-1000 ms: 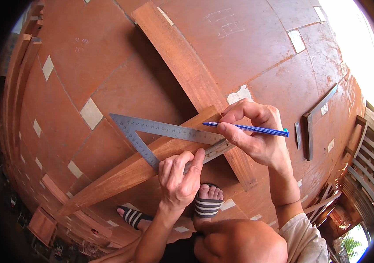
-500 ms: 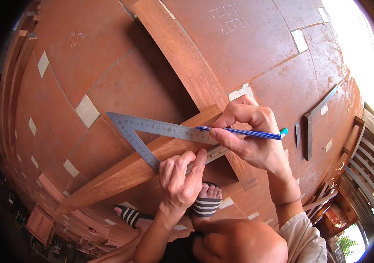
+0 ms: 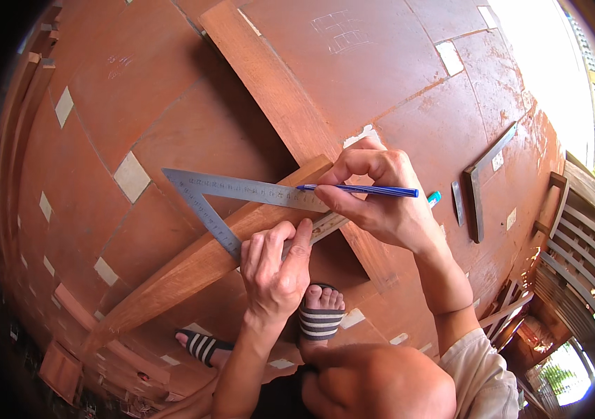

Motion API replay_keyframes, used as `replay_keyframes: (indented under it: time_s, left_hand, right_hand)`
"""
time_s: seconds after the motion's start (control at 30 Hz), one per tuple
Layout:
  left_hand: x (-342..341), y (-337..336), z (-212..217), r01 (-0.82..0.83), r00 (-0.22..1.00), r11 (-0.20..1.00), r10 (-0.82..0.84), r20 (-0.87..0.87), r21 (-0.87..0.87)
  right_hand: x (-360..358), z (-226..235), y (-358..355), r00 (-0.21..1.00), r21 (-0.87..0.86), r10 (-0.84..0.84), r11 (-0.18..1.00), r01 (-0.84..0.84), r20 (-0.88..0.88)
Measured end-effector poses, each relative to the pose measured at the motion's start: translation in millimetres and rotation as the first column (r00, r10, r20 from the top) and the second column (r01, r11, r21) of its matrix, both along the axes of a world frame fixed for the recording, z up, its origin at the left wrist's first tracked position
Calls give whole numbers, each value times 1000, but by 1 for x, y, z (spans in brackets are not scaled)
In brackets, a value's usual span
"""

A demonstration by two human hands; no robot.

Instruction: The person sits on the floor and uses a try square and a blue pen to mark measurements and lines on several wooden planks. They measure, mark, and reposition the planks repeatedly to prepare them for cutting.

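A grey metal triangular set square [image 3: 234, 188] lies across a long reddish-brown wooden beam [image 3: 192, 269], with its pointed corner reaching past the beam's far side. My left hand [image 3: 276, 269] presses the square's near edge against the beam, fingers curled around it. In my right hand [image 3: 374, 192] is a blue ballpoint pen [image 3: 381, 190], its tip at the square's upper edge over the beam. The right fingers pinch the pen near its tip. Under the beam's right end, a second wooden board [image 3: 269, 84] runs crosswise.
On the tiled floor [image 3: 395, 77] to the right lie a dark try square [image 3: 479, 188] and a thin metal strip [image 3: 457, 203]. A turquoise cap [image 3: 435, 198] shows behind my right hand. Long timbers [image 3: 21, 146] line the left side; slatted wooden furniture [image 3: 576, 258] stands at the right.
The whole scene has shifted slightly left and up in view. The pen now lies a little flatter in my right hand; both hands keep nearly the same places on the beam.
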State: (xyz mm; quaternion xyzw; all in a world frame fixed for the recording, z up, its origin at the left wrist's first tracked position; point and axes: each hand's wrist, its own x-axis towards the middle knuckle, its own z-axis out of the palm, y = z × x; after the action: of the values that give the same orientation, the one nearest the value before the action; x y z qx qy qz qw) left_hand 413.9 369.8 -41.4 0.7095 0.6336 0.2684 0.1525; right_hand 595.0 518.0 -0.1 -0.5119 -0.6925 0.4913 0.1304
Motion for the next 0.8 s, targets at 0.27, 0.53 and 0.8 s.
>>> replay_keyframes:
  time_s: [0.27,0.53,0.8]
  left_hand:
    - [0,-1,-4,26,998,1000,-27,51,9]
    - [-38,-7,48,-87,966,995,71,249,55]
    - [-175,-20,170,-522,454,830,467,759,-198]
  right_hand:
    - [40,32,-14,981,3,-64,998,64,186]
    - [56,18,-25,999,245,-6,969,-4,39]
    - [-31,-19,-46,814,530,442,618,-580,376]
